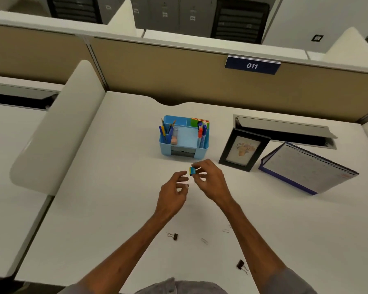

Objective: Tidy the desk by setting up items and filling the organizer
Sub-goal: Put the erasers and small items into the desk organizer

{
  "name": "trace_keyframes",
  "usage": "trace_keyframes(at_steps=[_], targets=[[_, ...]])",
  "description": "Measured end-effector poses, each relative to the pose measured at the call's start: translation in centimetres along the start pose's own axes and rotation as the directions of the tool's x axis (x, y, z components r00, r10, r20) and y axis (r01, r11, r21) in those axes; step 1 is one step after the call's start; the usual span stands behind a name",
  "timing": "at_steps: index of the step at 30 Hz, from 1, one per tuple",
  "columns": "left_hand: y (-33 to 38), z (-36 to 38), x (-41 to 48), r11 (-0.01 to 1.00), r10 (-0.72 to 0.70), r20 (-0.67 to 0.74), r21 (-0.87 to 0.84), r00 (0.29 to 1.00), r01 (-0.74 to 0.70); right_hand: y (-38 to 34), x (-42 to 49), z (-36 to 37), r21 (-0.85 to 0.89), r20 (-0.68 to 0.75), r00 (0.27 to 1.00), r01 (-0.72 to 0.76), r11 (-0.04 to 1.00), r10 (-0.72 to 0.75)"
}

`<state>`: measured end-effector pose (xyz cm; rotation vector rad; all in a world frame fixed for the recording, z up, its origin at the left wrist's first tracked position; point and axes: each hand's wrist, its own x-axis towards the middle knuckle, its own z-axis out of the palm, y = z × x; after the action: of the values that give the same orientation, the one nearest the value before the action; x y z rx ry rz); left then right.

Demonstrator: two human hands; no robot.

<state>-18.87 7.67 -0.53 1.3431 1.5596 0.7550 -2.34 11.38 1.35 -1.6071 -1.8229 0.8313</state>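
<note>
Right hand [208, 179] is up over the middle of the desk [115, 187], thumb and fingertips pinching a small blue-and-yellow piece [192, 171]. Looks like a binder clip to me, but it's too small to say for sure. It's off the desk, just in front of the organizer [165, 148] and not in it. Left hand [174, 192] sits right beside it with loosely curled fingers and nothing in them. Its index tip is right next to the piece, can't tell if they actually touch.

The organizer is a light blue box with a dark drawer front low down. Pens [164, 130] stand in the left compartment, markers [202, 134] in the right one, and a pinkish eraser [174, 140] sits beside the pens. Green and orange sticky notes [199, 122] are tucked in the back right corner.

Right of it a black picture frame [242, 149] stands upright, and further right there's a spiral desk calendar [308, 168] propped up.

Closer to me on the desk are two black binder clips, one [174, 236] between the forearms and one [241, 265] under the right forearm, plus a few loose paper clips [204, 241] between them
</note>
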Motion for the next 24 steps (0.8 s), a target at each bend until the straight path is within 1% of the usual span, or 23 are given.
trace_keyframes(at_steps=[2,3,6,10,13,16,21,24], targets=[[0.2,-1.4,1.0,0.998,0.050,-0.042,0.040,0.998,-0.049,-1.4,3.2,-0.1,0.034,-0.056,0.998,0.026,0.999,-0.024],[0.2,-2.0,1.4,0.993,0.099,-0.057,0.075,0.993,-0.094,-2.1,4.8,-0.2,0.039,-0.078,0.997,0.024,0.999,-0.021],[-0.2,-3.9,2.7,0.933,0.258,-0.066,0.275,0.964,-0.230,-3.3,9.0,-0.1,-0.022,-0.112,0.993,-0.035,0.999,0.032],[-0.7,-5.8,4.9,0.857,0.330,-0.048,0.434,0.943,-0.278,-3.6,12.7,0.8,-0.111,-0.109,0.991,-0.095,0.989,0.083],[-1.1,-6.7,6.4,0.814,0.318,-0.011,0.515,0.948,-0.267,-3.8,14.2,1.8,-0.198,-0.066,0.993,-0.110,0.974,0.098],[-1.7,-7.1,7.2,0.759,0.328,0.050,0.580,0.943,-0.295,-3.7,14.6,2.3,-0.248,-0.042,0.995,-0.101,0.964,0.093],[-2.4,-7.1,8.7,0.704,0.320,0.120,0.634,0.940,-0.320,-3.5,14.9,2.8,-0.248,-0.048,0.994,-0.112,0.962,0.103],[-2.6,-6.8,9.4,0.680,0.318,0.148,0.653,0.937,-0.334,-3.2,14.5,2.8,-0.214,-0.069,0.992,-0.119,0.969,0.107]])
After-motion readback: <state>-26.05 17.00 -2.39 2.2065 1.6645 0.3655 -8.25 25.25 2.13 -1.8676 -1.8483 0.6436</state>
